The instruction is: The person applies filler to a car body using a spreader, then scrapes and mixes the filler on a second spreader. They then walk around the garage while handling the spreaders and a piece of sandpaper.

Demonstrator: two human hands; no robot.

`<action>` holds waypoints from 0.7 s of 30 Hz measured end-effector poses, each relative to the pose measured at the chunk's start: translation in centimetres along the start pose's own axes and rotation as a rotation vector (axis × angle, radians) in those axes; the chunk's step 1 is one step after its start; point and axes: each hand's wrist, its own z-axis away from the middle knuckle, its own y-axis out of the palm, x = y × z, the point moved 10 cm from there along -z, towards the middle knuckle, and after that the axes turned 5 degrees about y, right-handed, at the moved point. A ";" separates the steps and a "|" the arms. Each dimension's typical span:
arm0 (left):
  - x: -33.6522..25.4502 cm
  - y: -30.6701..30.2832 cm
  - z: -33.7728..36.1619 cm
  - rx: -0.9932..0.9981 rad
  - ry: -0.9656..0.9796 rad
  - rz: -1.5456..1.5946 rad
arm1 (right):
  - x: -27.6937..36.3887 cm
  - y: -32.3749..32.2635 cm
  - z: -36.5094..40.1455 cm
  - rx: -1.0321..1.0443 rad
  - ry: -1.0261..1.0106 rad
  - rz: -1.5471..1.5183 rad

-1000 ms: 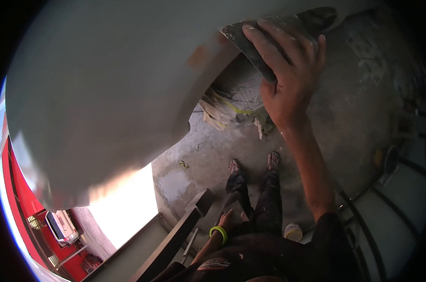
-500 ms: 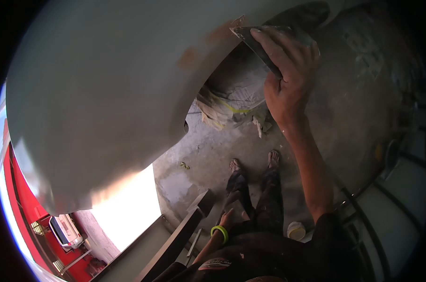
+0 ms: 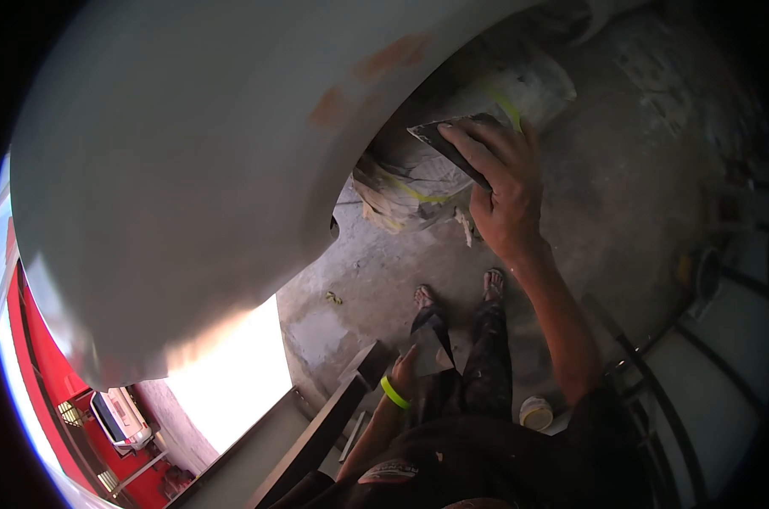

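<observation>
Holding a dark, flat blade (image 3: 431,136) in the right grip (image 3: 510,204), seemingly off the curved edge of the grey panel (image 3: 189,170).
Left grip (image 3: 404,371) grasps a flat plate (image 3: 431,350), near a dark beam (image 3: 321,420). The step in hand looks like handling the blade off the panel; reaching the reddish patches (image 3: 393,55) would call for passing that edge. Floor (image 3: 605,229) right of the right grip offers elbow room.

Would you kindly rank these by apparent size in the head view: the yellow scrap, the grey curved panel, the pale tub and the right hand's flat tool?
1. Grey curved panel
2. Flat tool in the right hand
3. Pale tub
4. Yellow scrap
</observation>
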 end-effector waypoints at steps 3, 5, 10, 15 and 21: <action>-5.4 3.0 -4.8 -0.003 -0.152 0.732 | 1.1 1.6 5.2 0.325 0.063 -0.170; -13.6 5.7 -5.5 -0.022 -0.061 0.822 | 3.3 3.5 10.5 0.652 0.134 -0.345; -16.4 7.1 -4.0 0.031 -0.082 0.599 | 5.1 2.5 16.3 0.808 0.060 -0.301; -16.6 8.7 -2.8 0.344 0.102 0.783 | 2.4 3.1 17.8 0.731 0.083 -0.137; -16.9 5.3 -1.6 0.133 -0.067 0.904 | -3.1 3.0 13.0 0.499 0.267 -0.211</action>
